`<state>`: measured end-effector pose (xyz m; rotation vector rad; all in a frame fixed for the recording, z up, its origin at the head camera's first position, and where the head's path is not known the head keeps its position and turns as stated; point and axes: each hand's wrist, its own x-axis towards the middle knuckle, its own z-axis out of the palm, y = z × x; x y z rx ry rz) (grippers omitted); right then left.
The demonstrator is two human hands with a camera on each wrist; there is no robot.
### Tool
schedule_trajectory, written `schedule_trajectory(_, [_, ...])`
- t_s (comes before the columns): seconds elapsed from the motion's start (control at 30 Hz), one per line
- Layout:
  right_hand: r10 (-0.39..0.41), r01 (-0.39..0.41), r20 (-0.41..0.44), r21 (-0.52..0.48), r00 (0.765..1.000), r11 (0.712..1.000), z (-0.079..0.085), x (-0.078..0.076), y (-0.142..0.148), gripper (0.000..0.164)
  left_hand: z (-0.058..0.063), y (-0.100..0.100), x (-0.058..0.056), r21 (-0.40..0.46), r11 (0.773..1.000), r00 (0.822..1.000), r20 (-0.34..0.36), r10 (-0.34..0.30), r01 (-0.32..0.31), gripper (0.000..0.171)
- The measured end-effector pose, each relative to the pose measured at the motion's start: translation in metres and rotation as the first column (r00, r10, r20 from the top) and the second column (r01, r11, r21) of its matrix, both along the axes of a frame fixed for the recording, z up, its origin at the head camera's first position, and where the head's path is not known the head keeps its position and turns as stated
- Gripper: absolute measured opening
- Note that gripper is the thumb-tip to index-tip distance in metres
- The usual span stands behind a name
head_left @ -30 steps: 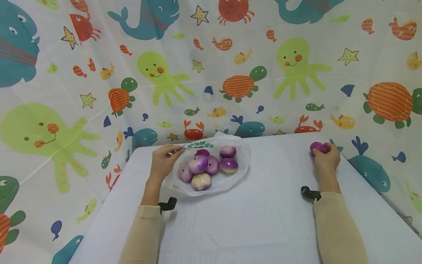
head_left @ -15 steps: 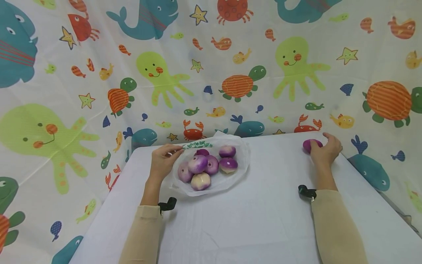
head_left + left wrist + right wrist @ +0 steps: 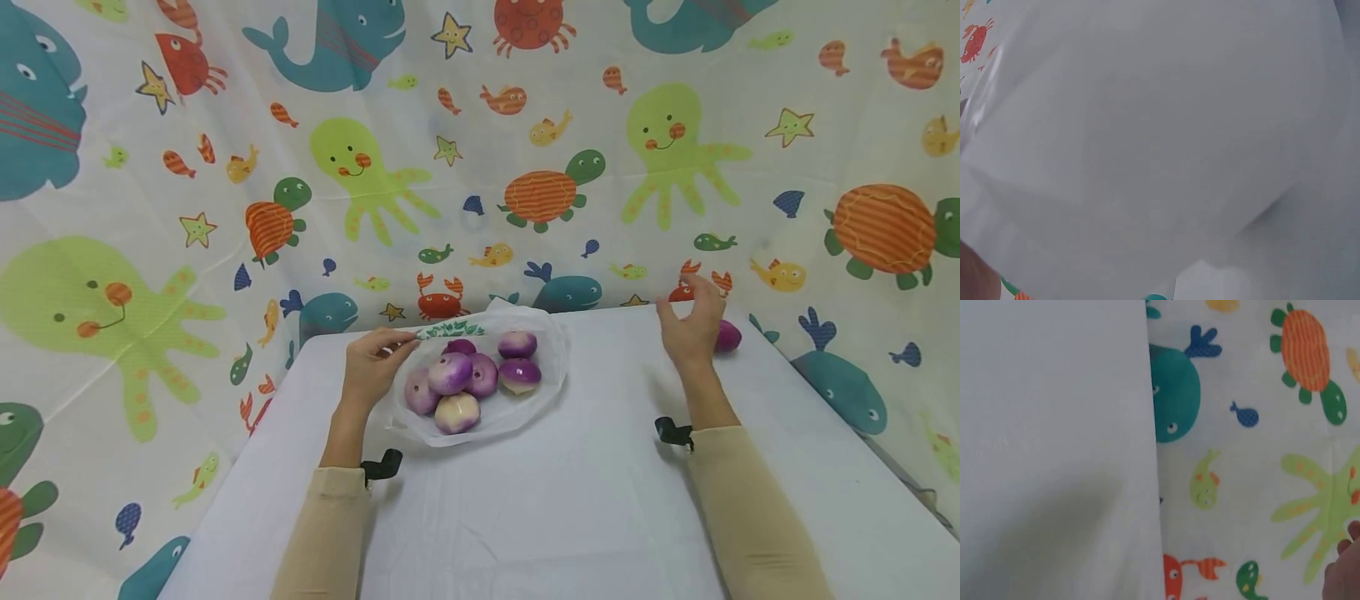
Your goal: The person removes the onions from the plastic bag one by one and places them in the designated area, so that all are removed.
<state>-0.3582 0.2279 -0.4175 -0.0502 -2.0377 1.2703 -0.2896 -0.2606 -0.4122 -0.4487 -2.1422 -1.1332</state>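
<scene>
In the head view my left hand [image 3: 375, 367] pinches the upper left edge of a translucent white plastic bag [image 3: 555, 358] with a green leaf print. Several purple-and-white onions [image 3: 452, 373] show through the bag, one of them paler [image 3: 457, 413]. The left wrist view is filled by the pale plastic [image 3: 1147, 125], with part of my left hand [image 3: 975, 275] at its lower left edge. My right hand [image 3: 692, 329] is raised with thumb and fingers spread, holding nothing. A magenta onion [image 3: 727, 337] rests on the table just to its right, partly behind the hand.
A white cloth covers the table [image 3: 525, 517]. Behind it hangs a curtain [image 3: 480, 250] printed with sea animals. In the right wrist view the table's edge [image 3: 1154, 456] runs vertically beside the curtain. Dark wrist cameras [image 3: 382, 464] sit near both sleeves.
My right hand has let go of the magenta onion, leaving it near the table's far right corner, and has moved left and up. The left hand stays at the bag's edge.
</scene>
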Motion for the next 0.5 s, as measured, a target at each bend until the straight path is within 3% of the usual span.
schedule_trajectory(0.17, [0.171, -0.163, -0.052, 0.127, 0.984, 0.978, -0.002, 0.001, -0.037, 0.053, 0.001, -0.001, 0.001, 0.009, 1.0, 1.0, -0.004, -0.018, 0.018, 0.012])
schedule_trajectory(0.4, [0.273, -0.256, -0.05, 0.22, 0.961, 0.941, -0.002, 0.01, -0.068, 0.054, 0.021, 0.017, 0.022, 0.042, 0.999, 1.0, 0.006, -0.012, 0.012, 0.011])
schedule_trajectory(0.5, [0.31, -0.29, -0.052, 0.241, 0.949, 0.926, -0.002, 0.014, -0.077, 0.054, 0.023, 0.018, 0.024, 0.041, 0.999, 1.0, 0.0, -0.02, 0.02, 0.012])
